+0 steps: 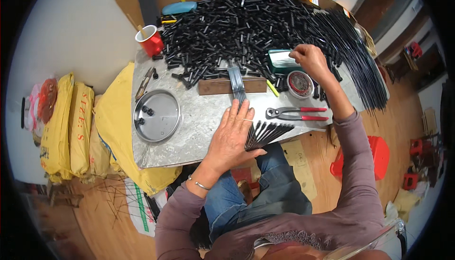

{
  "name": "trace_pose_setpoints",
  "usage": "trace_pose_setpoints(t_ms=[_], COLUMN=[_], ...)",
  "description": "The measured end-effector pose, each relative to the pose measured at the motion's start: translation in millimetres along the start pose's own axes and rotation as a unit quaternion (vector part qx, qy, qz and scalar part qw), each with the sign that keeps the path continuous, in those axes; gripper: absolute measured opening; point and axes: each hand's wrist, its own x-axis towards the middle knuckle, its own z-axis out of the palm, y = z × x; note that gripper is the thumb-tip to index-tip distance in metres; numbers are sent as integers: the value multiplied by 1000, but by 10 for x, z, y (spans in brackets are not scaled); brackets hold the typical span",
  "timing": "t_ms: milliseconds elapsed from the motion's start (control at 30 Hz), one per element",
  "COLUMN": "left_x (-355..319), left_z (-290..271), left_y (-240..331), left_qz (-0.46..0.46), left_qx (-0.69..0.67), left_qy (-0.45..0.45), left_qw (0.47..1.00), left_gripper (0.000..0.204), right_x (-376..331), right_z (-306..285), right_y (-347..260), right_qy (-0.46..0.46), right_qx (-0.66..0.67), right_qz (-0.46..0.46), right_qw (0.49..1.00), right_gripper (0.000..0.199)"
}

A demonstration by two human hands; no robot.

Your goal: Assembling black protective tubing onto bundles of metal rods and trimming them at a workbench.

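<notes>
Nearest the body, left hand (233, 134) pressed flat, palm down, over a fanned bundle of thin black rods (265, 134) at the near edge of the grey counter (199, 117) — grip open rather than clenched, pinning the rods instead of grasping them. Long axis of the bundle running from the loose, spread ends at the near right, under the palm, up and away toward the far middle, where grey strips (236, 80) cross a wooden block (232, 86). Just beyond the fan, red-handled pliers (297, 113) lying flat, untouched, handles pointing right. To the left, a round steel tray (157, 115) with a few small black pieces. Farther out and well apart from the bundle, right hand (310, 60) reaching to a green box (282, 60), fingertips pinched at its edge — whether anything is held, too small to tell — beside a small round tin (300, 84). Left hand clearly the nearer to the rods. Farthest back, a heap of short black tubes (237, 27), a red mug (150, 40).
</notes>
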Motion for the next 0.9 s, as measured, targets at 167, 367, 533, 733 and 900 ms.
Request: trace_pose_setpoints(t_ms=[167,367,533,733,900], left_x=[45,122,66,81,102], left_z=[-29,36,118,136,117], left_y=[10,10,-22,26,42], left_qz=[-6,0,21,33,18], left_qx=[-18,-1,25,73,88], left_qy=[-13,-29,-24,-44,-61], left_qw=[1000,1000,999,996,994], left_gripper=[104,108,110,108,111], right_x=[-44,-797,-1300,-1582,-1896], right_z=[-94,-101,4,81,153], right_y=[-13,-350,-581,-614,-498], right_qy=[-71,-407,-323,-180,-133], right_qx=[34,301,305,303,368], right_qz=[-32,-183,-208,-255,-186], right_qw=[996,843,871,900,901], right_gripper=[24,18,28,21,22])
